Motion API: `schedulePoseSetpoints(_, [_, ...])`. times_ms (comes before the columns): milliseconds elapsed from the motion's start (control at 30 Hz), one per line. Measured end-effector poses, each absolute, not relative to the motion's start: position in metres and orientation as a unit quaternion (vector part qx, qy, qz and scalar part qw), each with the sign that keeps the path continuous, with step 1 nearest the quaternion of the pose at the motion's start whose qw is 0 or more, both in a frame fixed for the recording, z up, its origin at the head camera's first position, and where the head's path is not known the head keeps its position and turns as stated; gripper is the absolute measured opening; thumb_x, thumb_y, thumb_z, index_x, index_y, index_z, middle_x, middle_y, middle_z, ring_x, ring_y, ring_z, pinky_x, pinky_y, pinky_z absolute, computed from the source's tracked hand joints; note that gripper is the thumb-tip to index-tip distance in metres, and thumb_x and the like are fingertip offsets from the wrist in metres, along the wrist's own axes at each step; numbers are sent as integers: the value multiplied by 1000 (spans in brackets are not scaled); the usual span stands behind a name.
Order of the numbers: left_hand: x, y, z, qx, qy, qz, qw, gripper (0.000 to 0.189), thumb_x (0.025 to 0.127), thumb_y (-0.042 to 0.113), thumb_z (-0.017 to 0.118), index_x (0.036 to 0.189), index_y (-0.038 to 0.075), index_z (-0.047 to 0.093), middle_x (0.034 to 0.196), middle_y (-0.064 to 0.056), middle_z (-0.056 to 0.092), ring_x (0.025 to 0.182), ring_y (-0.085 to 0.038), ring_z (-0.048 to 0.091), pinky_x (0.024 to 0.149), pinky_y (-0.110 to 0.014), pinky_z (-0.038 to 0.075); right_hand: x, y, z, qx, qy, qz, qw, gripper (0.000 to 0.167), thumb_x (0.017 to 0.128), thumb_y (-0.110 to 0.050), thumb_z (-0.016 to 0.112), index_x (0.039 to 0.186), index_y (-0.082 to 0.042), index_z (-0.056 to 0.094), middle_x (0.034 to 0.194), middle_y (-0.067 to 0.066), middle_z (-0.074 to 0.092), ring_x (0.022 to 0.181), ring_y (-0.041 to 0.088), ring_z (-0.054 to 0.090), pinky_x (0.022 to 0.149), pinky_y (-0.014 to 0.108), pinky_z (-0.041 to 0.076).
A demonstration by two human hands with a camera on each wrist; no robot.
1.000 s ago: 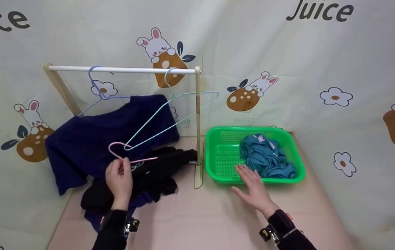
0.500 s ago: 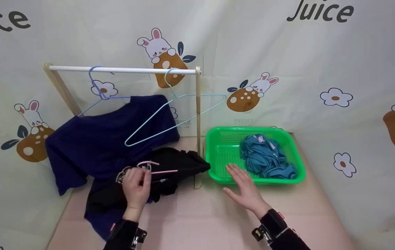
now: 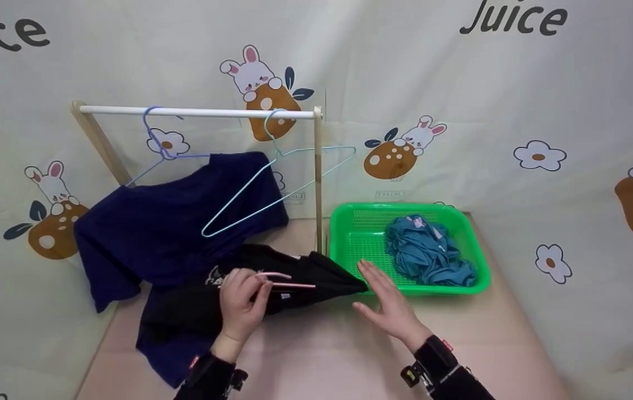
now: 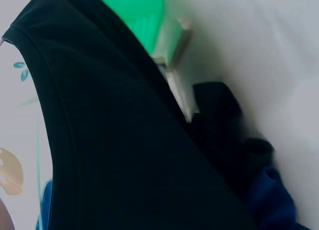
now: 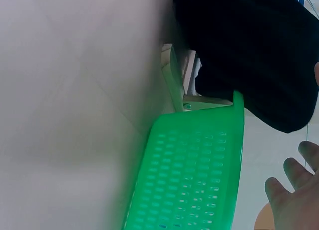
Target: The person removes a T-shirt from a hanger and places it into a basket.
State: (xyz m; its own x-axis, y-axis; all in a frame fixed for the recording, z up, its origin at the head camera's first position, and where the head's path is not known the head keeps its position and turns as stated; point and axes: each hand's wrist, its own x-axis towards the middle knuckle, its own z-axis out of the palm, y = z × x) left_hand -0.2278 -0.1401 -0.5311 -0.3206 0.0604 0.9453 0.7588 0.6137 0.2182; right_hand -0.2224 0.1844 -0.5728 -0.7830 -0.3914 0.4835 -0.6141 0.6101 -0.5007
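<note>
My left hand (image 3: 241,305) pinches a pink hanger (image 3: 294,285), whose hook and one arm show past the fingers. A black garment (image 3: 316,278) with a pale print hangs from this hanger, its corner stretched right to the near rim of the green basket (image 3: 344,280). In the left wrist view the black cloth (image 4: 109,125) fills the middle. My right hand (image 3: 391,308), fingers straight and spread, is beside that corner, in front of the basket; the right wrist view has its fingers (image 5: 296,175) apart from the black cloth (image 5: 249,55). Crumpled teal cloth (image 3: 430,253) lies in the basket.
A rack with a white rail (image 3: 210,112) stands at the left. On it hang a dark blue shirt (image 3: 177,216) on a blue hanger (image 3: 163,153) and a bare light-green hanger (image 3: 249,183). The rack's right post (image 3: 318,183) stands near the basket. A printed curtain (image 3: 488,100) backs the table.
My left hand has moved right and toward me with the pink hanger and black garment, and the garment's corner now reaches the basket. My right hand has shifted slightly left. The light-green hanger has swung.
</note>
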Motion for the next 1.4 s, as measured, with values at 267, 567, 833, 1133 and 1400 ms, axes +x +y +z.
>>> schedulePoseSetpoints(267, [-221,-118,-523,-292,-731,-373,491,29,98,27,62,75,10,64,76,2,59,68,-19,53,68,-32,38,-220,181,-571,323,-864,341,180,70,92,-29,71,153,-15,39,149,6,47,135,31,44,107,54,35])
schedulePoseSetpoints(567, [-222,-105,-520,-294,-730,-390,478,20,95,19,62,76,10,62,75,3,58,68,-18,51,68,-30,35,-218,183,-572,347,-854,331,201,55,89,-17,73,141,-20,56,125,1,67,110,24,64,89,45,52])
schedulePoseSetpoints(833, [-220,-103,-520,-286,-748,-411,436,6,88,5,65,83,8,63,80,3,63,70,-16,52,71,-29,38,-217,187,-576,358,-854,312,214,36,89,-11,70,124,-18,69,115,1,72,99,21,69,83,41,54])
schedulePoseSetpoints(1133, [-219,-107,-519,-274,-752,-416,432,13,83,-2,70,84,8,63,75,3,58,68,-14,48,69,-30,37,-220,200,-576,330,-849,347,222,31,91,-6,67,118,-19,72,110,-2,72,100,20,69,82,40,54])
schedulePoseSetpoints(1400, [-216,-126,-504,-237,-726,-472,441,26,73,-24,67,78,1,60,72,-7,57,67,-19,48,67,-25,35,-220,230,-575,264,-860,317,300,26,80,3,74,101,-11,73,97,4,73,89,22,71,76,35,54])
